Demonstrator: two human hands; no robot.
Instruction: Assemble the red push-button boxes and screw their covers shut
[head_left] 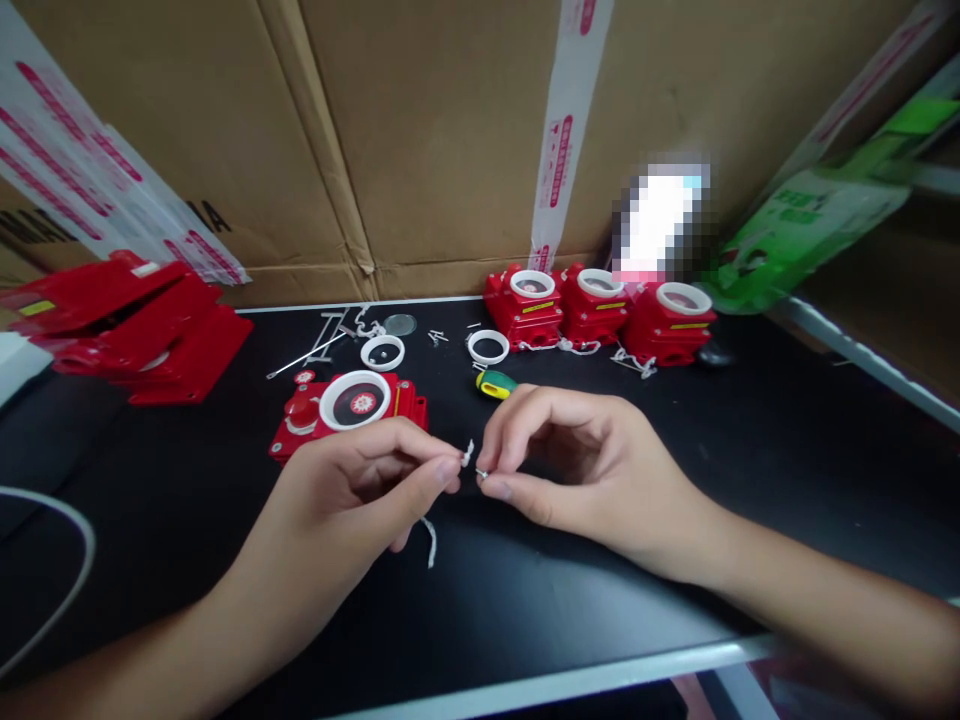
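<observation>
On the black tabletop (585,610) sits a boxy red housing with a white-ringed window (355,402). Nearer, fingertips closed, the left hand (352,490) pinches a knotted white cord (468,454) and the right hand (600,475) a tiny silvery metal piece (482,474), just apart — probably a joining step, the next move calling for fine alignment.

Saw the white cable (88,545) cut by the left edge. Lost some of the red box (356,403) behind the left hand (349,490). Could not name the tiny bit (482,474) in the right hand (600,475) or the blurry upper-right patch (660,222).
</observation>
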